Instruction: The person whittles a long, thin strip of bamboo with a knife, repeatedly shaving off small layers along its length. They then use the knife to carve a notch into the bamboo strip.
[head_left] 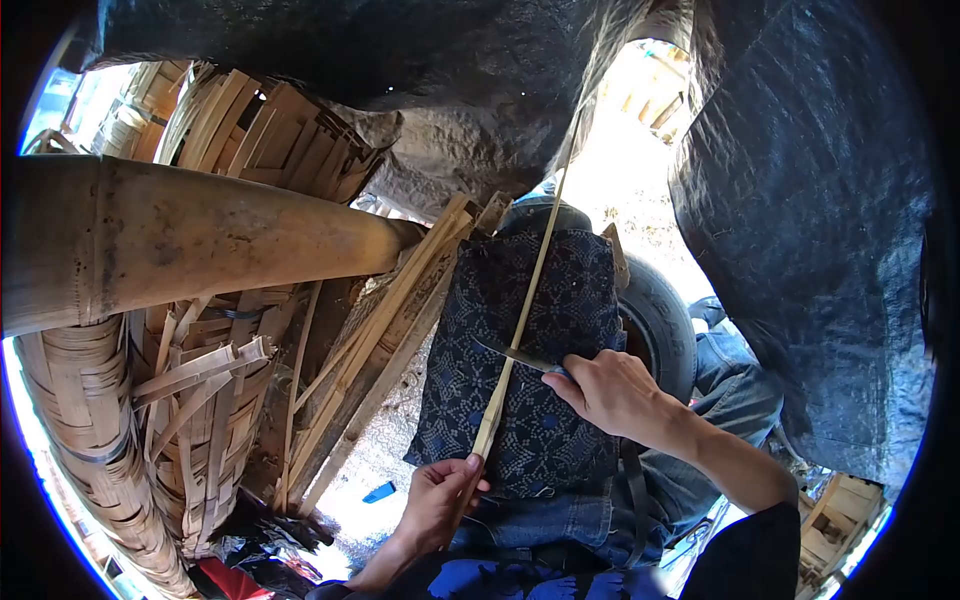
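A long, thin bamboo strip (526,318) runs from my lap up and away toward the gap in the dark sheeting. Near its close end, my left hand (438,499) pinches it between thumb and fingers. My right hand (618,395) is closed around the handle of a knife (512,353), whose curved blade lies across the strip, pointing left. Most of the handle is hidden in the fist. Beneath both is a dark blue patterned cloth (570,290) spread over my lap.
A thick bamboo pole (230,232) juts in from the left above woven bamboo baskets (85,420). Split bamboo lengths (375,335) lean beside my lap. A tyre (668,325) stands at the right. Black sheeting (810,230) hangs overhead and right. A small blue scrap (379,492) lies on the ground.
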